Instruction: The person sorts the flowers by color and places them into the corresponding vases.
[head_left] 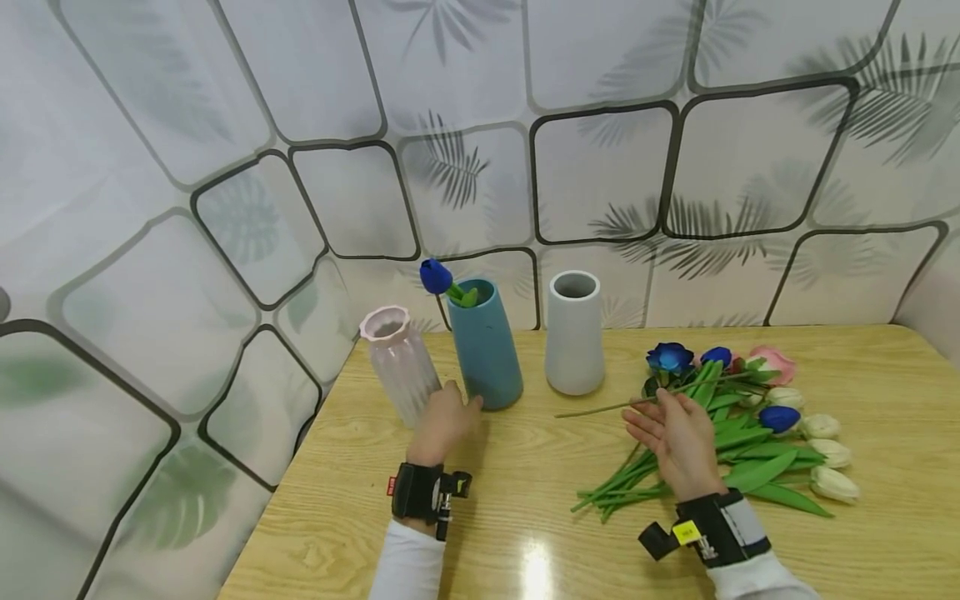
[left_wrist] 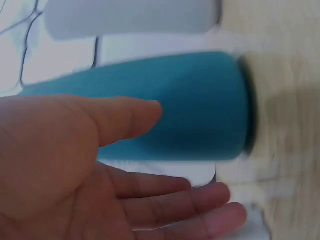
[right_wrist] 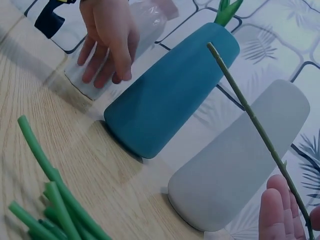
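Note:
My left hand (head_left: pixel 442 421) is between a pink fluted vase (head_left: pixel 405 362) and a teal vase (head_left: pixel 486 350), low near their bases. Its fingers are extended; in the left wrist view the thumb overlaps the teal vase (left_wrist: pixel 200 110). A blue tulip (head_left: pixel 437 277) leans out of the teal vase's mouth. My right hand (head_left: pixel 684 442), palm turned up, pinches a long thin flower stem (head_left: pixel 600 411) between thumb and fingers. That stem runs over the pile of flowers toward a pink rose (head_left: pixel 774 364). In the right wrist view the stem (right_wrist: pixel 250 117) crosses in front of the vases.
A white vase (head_left: pixel 574 333) stands right of the teal one. Under and beside my right hand lie green-stemmed flowers: white tulips (head_left: pixel 834 483), a blue tulip (head_left: pixel 778 418) and a blue rose (head_left: pixel 670 357). A patterned curtain (head_left: pixel 600 167) hangs behind the wooden table (head_left: pixel 525 500).

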